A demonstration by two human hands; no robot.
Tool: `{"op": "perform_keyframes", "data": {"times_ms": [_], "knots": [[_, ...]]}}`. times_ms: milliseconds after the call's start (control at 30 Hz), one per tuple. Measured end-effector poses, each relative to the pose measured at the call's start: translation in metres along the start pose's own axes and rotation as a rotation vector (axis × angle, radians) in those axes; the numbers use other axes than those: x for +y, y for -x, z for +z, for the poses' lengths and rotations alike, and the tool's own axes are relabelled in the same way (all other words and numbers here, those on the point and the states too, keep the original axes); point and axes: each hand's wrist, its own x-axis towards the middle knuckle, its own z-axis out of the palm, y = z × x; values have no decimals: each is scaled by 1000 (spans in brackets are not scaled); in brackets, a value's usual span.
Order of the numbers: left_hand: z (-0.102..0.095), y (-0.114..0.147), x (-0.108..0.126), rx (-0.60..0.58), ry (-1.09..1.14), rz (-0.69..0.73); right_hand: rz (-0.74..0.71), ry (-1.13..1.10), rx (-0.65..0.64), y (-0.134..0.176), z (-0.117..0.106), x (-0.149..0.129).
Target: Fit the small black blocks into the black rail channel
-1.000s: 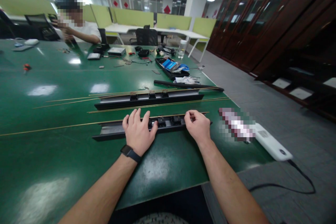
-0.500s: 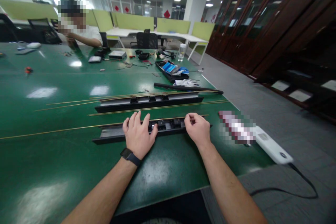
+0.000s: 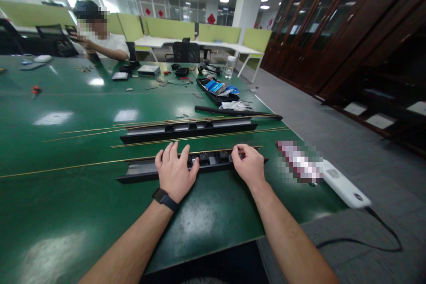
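Closest to me, at the bottom centre of the frame, the person's forearms reach over a green worktop, a dark watch on the left wrist. The left hand lies across the near black rail, fingers spread and clasping nothing that I can see. The right hand is curled near the rail's right end, thumb and fingertips drawn together; whether they grip anything, I cannot tell. That rail sits in the middle of the frame, with black blocks inside and a thin gold rod running along its far edge and out to the left. A white device rests at the lower right. Beyond the hands lies a second rail, then white gloves and a black tray of blue packets. At the upper left sits another person.
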Motion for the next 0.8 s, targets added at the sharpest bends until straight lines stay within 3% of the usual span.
{"op": "perform_keyframes", "data": {"times_ms": [800], "knots": [[1, 1, -1, -15, -6, -2, 21, -1, 4, -1, -3, -2]]}}
